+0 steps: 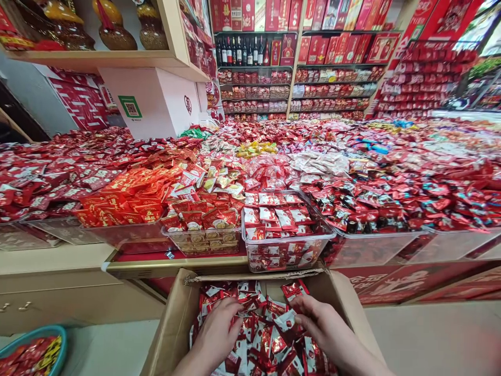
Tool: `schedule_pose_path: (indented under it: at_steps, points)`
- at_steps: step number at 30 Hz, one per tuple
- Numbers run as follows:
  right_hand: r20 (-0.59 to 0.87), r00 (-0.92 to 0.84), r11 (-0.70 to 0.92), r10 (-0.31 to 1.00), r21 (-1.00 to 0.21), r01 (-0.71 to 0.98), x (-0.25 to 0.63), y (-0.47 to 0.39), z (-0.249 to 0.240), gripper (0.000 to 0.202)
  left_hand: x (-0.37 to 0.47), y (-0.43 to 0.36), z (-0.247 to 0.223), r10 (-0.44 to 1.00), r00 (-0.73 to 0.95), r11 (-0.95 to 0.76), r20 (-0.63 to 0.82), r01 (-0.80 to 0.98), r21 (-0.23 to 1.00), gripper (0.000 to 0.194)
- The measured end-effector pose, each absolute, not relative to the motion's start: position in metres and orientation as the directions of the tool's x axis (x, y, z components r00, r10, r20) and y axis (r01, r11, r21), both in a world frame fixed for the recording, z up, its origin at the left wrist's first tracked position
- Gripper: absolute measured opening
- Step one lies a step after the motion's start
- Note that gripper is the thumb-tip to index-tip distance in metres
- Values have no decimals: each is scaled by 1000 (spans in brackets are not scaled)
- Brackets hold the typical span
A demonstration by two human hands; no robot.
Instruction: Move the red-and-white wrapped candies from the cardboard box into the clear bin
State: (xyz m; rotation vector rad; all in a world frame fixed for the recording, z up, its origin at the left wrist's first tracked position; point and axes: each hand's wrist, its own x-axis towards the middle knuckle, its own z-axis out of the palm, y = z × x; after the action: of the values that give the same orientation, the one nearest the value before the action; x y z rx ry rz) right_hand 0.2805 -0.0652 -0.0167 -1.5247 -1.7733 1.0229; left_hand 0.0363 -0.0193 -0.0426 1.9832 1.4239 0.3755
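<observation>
A cardboard box [168, 324] with its top flaps apart holds a heap of small red-and-white candy packets [256, 339]. My left hand [219, 329] reaches in on the left, its thumb apart from its fingers, and the fingertips touch the heap. On the right, my right hand [323, 321] has thumb and fingers closed on the edge of one candy packet [286, 319]. Just beyond the box stands a clear plastic bin [289, 240], where similar red-and-white packets lie in neat rows.
Beside it, another clear bin [201, 243] holds durian-labelled packets. Heaped sweets spread across the counter on both sides. A teal basin [58, 347] sits on the floor at lower left. A white box with a QR code [131, 107] stands behind. Bottles [238, 52] line the back shelves.
</observation>
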Motion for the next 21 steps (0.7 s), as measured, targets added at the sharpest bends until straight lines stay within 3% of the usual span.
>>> schedule_pose_path:
  at_steps: [3, 6, 12, 16, 21]
  points:
    - [-62, -171, 51, 983, -806, 590, 282, -63, -26, 14, 37, -17, -56, 919, 345, -254, -188, 886, 387, 45]
    - [-109, -186, 38, 976, -764, 644, 283, -62, -44, 17, 41, -9, -61, 907, 320, -247, -273, 931, 270, 56]
    - [-234, -132, -66, 963, -682, 728, 279, -61, -74, 26, 53, 5, -64, 884, 389, -326, -259, 911, 254, 50]
    - [-255, -106, -84, 961, -635, 768, 278, -59, -85, 32, 57, 13, -66, 884, 400, -342, -241, 906, 249, 26]
    - [-235, -76, -69, 969, -554, 830, 285, -58, -98, 38, 48, 15, -55, 899, 405, -351, -166, 893, 281, 20]
